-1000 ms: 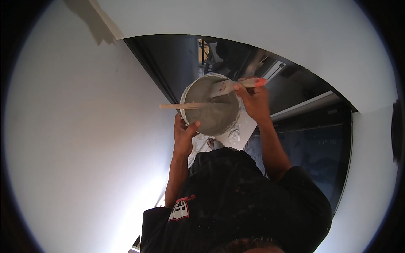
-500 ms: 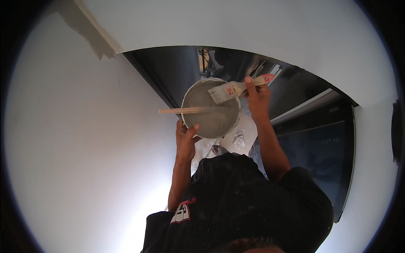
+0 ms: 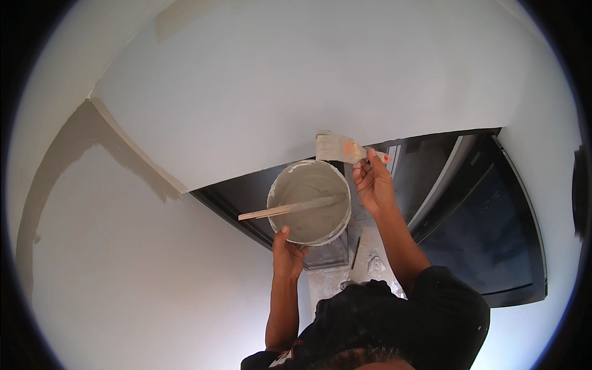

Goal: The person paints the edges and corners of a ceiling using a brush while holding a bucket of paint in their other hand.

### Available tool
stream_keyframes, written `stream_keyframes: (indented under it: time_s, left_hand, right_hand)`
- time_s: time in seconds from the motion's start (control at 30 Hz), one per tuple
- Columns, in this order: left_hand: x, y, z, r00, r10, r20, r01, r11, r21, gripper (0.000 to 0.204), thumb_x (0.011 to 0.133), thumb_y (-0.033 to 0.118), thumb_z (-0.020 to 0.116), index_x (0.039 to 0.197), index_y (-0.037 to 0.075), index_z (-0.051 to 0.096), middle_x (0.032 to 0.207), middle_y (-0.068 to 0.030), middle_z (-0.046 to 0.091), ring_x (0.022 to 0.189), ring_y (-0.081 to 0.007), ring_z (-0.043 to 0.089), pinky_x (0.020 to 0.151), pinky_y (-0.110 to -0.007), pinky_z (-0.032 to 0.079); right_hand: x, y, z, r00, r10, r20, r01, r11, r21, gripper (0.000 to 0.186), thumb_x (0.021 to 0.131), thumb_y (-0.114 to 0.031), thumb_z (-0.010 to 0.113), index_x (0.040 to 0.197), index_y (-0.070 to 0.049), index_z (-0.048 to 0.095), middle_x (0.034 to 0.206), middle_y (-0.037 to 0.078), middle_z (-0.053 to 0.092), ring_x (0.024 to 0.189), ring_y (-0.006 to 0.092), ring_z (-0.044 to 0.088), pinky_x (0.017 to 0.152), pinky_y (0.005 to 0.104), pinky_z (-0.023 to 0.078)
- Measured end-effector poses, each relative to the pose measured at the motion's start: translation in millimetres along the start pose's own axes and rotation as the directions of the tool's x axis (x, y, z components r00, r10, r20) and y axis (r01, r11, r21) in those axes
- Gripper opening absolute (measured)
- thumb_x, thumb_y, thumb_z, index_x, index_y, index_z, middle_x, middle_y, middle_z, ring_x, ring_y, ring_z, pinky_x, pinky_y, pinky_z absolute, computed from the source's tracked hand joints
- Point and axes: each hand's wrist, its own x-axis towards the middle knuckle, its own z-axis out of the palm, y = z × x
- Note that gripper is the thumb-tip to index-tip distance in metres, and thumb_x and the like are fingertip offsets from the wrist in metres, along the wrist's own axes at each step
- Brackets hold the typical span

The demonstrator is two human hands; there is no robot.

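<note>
My left hand (image 3: 287,256) grips the near rim of a round bucket (image 3: 272,196), its thumb over the edge and its fingers partly hidden below. Grey, creamy paste (image 3: 302,225) fills the inside of the bucket. A wooden stick (image 3: 262,213) lies across it, one end past the left rim and the other coated in paste. In my right hand (image 3: 374,185) is a wide paintbrush (image 3: 336,148), pinched by its handle. The bristles, smeared with grey, point left and sit just above the bucket's far rim, in front of the white wall.
White wall (image 3: 296,80) spans the far side, and another wall (image 3: 154,259) rises at the left. Grey paste (image 3: 65,154) coats the corner along the left wall's upper edge. To the right stands a dark glossy panel (image 3: 487,234). Below the bucket is a stained floor (image 3: 327,287).
The view has tilted up, showing more of the far wall and the grey-coated corner. My right hand has lifted the brush from over the paste to beyond the bucket's far rim.
</note>
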Motion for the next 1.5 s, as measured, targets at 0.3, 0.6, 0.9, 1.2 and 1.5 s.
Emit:
stream_keyframes:
  time_s: [0.3, 0.6, 0.9, 1.2, 1.5]
  left_hand:
    - [-8, 24, 37, 0.996, 0.087, 0.024, -0.087, 0.996, -0.002, 0.09, 0.088, 0.051, 0.065, 0.152, -0.001, 0.029, 0.149, -0.0236, 0.045, 0.128, -0.0381, 0.057, 0.093, -0.055, 0.059]
    - [-32, 16, 24, 0.995, 0.098, -0.032, -0.097, 0.995, 0.034, 0.096, 0.084, 0.056, 0.068, 0.152, 0.002, 0.03, 0.148, -0.0241, 0.044, 0.128, -0.039, 0.057, 0.091, -0.053, 0.06]
    - [-49, 3, -9, 0.991, 0.071, -0.116, -0.066, 0.997, 0.05, 0.094, 0.083, 0.055, 0.07, 0.152, 0.003, 0.032, 0.147, -0.0218, 0.047, 0.127, -0.0385, 0.057, 0.092, -0.053, 0.059]
    - [-57, -8, -22, 0.986, 0.051, -0.156, -0.05, 0.999, 0.011, 0.091, 0.084, 0.054, 0.07, 0.151, 0.004, 0.033, 0.146, -0.0216, 0.047, 0.125, -0.038, 0.058, 0.092, -0.053, 0.059]
    - [-61, -15, -27, 0.976, 0.062, -0.207, -0.062, 0.998, 0.002, 0.087, 0.085, 0.054, 0.069, 0.149, 0.005, 0.037, 0.144, -0.0215, 0.049, 0.122, -0.037, 0.059, 0.089, -0.052, 0.06]
  right_hand:
    - [69, -84, 102, 0.837, -0.496, 0.232, 0.486, 0.868, 0.105, 0.029, 0.099, -0.025, 0.07, 0.112, -0.002, 0.059, 0.104, 0.01, 0.063, 0.095, 0.0186, 0.066, 0.083, 0.0278, 0.059]
    - [158, -141, 211, 0.531, -0.802, 0.274, 0.837, 0.547, -0.021, 0.025, 0.101, -0.02, 0.066, 0.11, 0.002, 0.062, 0.092, 0.009, 0.068, 0.083, 0.0168, 0.067, 0.076, 0.0306, 0.058]
    - [154, -154, 216, 0.262, -0.851, 0.454, 0.964, 0.212, -0.159, 0.018, 0.103, -0.016, 0.062, 0.109, 0.001, 0.059, 0.096, 0.008, 0.066, 0.083, 0.014, 0.065, 0.076, 0.0299, 0.057]
    - [148, -158, 219, 0.331, -0.851, 0.408, 0.943, 0.282, -0.177, 0.012, 0.103, -0.011, 0.058, 0.103, 0.001, 0.058, 0.094, 0.008, 0.066, 0.085, 0.0151, 0.063, 0.077, 0.0321, 0.055]
    - [164, -187, 205, 0.272, -0.909, 0.315, 0.958, 0.227, -0.173, 0.017, 0.103, -0.014, 0.057, 0.096, 0.001, 0.061, 0.084, 0.008, 0.068, 0.077, 0.0156, 0.065, 0.072, 0.0302, 0.055]
